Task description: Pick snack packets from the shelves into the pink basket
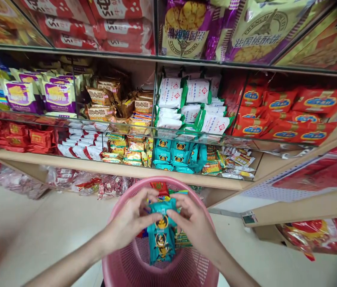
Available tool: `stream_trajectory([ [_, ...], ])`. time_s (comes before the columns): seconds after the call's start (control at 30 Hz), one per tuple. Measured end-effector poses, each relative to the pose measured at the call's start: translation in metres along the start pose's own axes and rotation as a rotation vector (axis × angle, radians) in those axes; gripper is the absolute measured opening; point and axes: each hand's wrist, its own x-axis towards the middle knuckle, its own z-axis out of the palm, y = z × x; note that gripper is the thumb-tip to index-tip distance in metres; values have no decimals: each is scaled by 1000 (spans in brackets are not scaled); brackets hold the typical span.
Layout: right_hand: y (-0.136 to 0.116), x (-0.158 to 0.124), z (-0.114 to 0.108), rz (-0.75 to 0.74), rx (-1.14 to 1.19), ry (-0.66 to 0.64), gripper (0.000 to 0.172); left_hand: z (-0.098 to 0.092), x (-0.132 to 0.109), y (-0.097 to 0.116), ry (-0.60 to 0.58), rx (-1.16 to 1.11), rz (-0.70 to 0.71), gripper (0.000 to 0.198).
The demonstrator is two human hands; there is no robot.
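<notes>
Both my hands hold teal snack packets (161, 235) with a yellow and black emblem, above a pink plastic basket (126, 265). My left hand (131, 223) pinches the top packet from the left with closed fingers. My right hand (194, 225) grips the same stack from the right, fingers curled. Two or three packets hang one below the other. Inside the basket lie other snacks, a red packet (160, 187) and green ones (183, 238). More of the same teal packets (176, 156) fill a shelf bin straight ahead.
Glass-fronted shelf bins (156, 131) hold white-green, red, orange, purple and brown snack packs. Big biscuit bags (186, 32) stand on the top shelf. Clear bags of sweets (75, 183) lie on the pale tiled floor under the shelf. A slanted display (320, 175) of red packs is at the right.
</notes>
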Motion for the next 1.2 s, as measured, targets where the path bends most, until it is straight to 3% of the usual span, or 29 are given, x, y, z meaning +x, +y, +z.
stream_trajectory([
  [0.1, 31, -12, 8, 104, 49, -25, 39, 22, -24, -34, 85, -144, -201, 31],
  [0.23, 48, -21, 11, 123, -107, -13, 34, 43, -38, -61, 176, -203, -261, 32],
  [0.37, 45, -26, 9, 45, -351, 59, 27, 52, -39, -70, 241, -137, -247, 35],
  [0.53, 48, -37, 6, 7, -515, 113, 33, 53, -35, -73, 281, 135, -191, 31],
  [0.63, 56, -44, 6, -115, -600, 168, 34, 52, -34, -74, 280, 271, -167, 28],
  [0.77, 62, -47, 13, -464, -784, 205, 26, 51, -34, -78, 284, 394, -107, 23],
  [0.87, 63, -43, 19, -663, -948, 162, 32, 50, -31, -81, 280, 457, -94, 17],
  [1.0, 75, -35, 27, -775, -1028, 181, 39, 49, -29, -82, 280, 518, -46, 12],
  [1.2, 87, -20, 27, -835, -1042, 317, 15, 41, -39, -88, 246, 627, 129, 14],
])
